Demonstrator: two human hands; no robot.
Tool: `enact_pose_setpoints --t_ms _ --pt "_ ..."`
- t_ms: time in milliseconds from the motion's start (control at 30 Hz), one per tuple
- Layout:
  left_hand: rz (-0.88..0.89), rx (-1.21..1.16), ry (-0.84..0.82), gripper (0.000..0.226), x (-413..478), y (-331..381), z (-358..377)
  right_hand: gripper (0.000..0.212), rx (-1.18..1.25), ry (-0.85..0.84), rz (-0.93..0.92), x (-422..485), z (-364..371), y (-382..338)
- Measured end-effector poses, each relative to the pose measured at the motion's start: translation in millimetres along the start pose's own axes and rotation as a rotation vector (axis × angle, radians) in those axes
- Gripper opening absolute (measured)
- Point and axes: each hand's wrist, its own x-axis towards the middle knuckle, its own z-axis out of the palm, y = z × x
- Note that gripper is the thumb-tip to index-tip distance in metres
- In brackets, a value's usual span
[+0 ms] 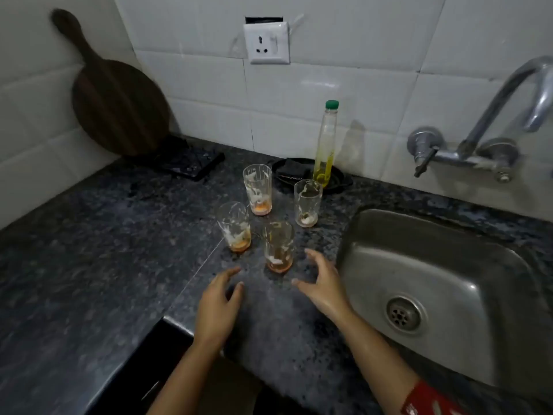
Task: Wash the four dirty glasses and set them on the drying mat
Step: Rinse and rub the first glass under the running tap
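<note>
No legible text, label, brand or number on anything in view.

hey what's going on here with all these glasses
A person is about to start washing up. Four dirty glasses stand upright in a cluster on the dark counter, left of the steel sink. Both hands are open and touch nothing: the left hand and right hand flank the nearest glass. No water shows at the tap, and every glass shows residue.
</note>
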Motion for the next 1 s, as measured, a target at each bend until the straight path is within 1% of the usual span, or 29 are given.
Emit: enact_pose_setpoints --t_ms 100,167,233,267,400,500,600,667,767,833,867,933,967,1000 --pt "0.068 0.053 -0.046 0.029 22 -11 -2 0.087 0.128 0.000 -0.037 15 18 -20" --pt "0.121 0.092 -0.107 0.028 33 -16 -3 0.091 0.243 -0.002 -0.045 23 31 -30" --pt "0.183 0.094 -0.134 0.027 42 -21 -4 0.087 0.329 0.045 -0.045 29 43 -29" --pt "0.204 0.084 -0.143 0.026 45 -22 -5 0.082 0.335 0.075 -0.038 31 47 -30" --pt "0.244 0.006 -0.143 0.027 50 -29 0 0.062 0.286 0.177 -0.009 32 50 -32" --pt "0.275 -0.093 -0.147 0.031 55 -24 8 0.057 0.267 0.275 -0.006 24 38 -30" --pt "0.354 -0.170 -0.185 0.032 65 -2 24 0.054 0.304 0.394 0.023 11 11 -22" --pt "0.372 -0.246 -0.223 0.028 70 18 40 0.053 0.350 0.434 0.050 4 -16 -14" --pt "0.325 -0.358 -0.322 0.031 73 54 70 0.062 0.542 0.463 0.137 -6 -58 1" --pt "0.326 -0.375 -0.388 0.031 76 80 92 0.069 0.695 0.484 0.223 -12 -87 9" --pt "0.333 -0.374 -0.419 0.030 79 93 104 0.064 0.776 0.491 0.256 -14 -103 13" --pt "0.359 -0.363 -0.461 0.028 87 123 128 0.043 0.883 0.471 0.300 -19 -136 20" --pt "0.375 -0.352 -0.469 0.028 91 139 141 0.039 0.903 0.451 0.321 -22 -151 24" --pt "0.382 -0.343 -0.476 0.029 95 154 153 0.042 0.905 0.424 0.341 -24 -166 29"
